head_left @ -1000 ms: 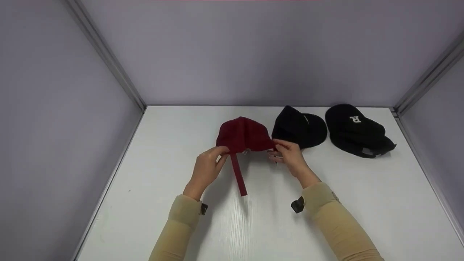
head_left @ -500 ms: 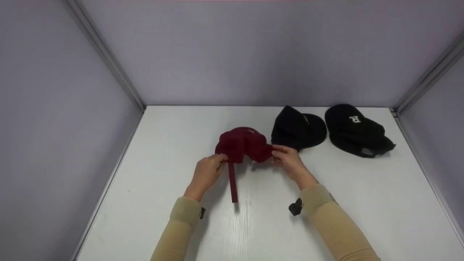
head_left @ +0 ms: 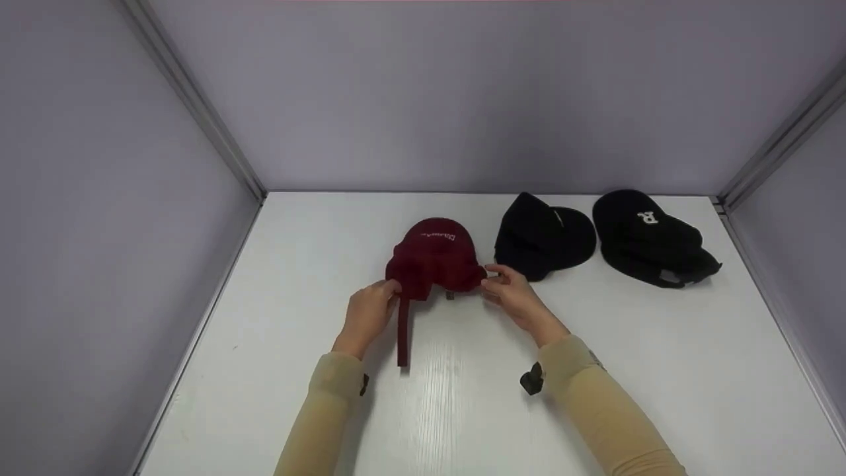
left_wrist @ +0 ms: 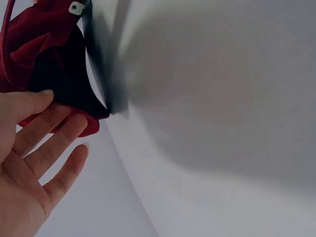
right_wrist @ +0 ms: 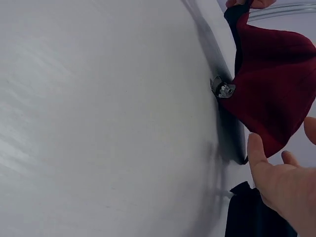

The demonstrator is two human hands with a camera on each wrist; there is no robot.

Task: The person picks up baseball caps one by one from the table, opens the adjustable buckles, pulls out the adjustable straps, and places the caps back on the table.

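Left hand [head_left: 369, 312] pinches the red cap [head_left: 436, 258] by one edge on my feed; right hand [head_left: 519, 299] is kinda spread at the opposite edge, can't tell if it's touching. Cap's over the white table [head_left: 462, 396], left of the black cap [head_left: 538, 238] and R-logo cap [head_left: 641, 231].

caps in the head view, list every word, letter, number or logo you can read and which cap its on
"R": white letter on the rightmost black cap.
White lettering on the red cap: too small and blurred to read.
Pale mark on the middle black cap: too small to tell.
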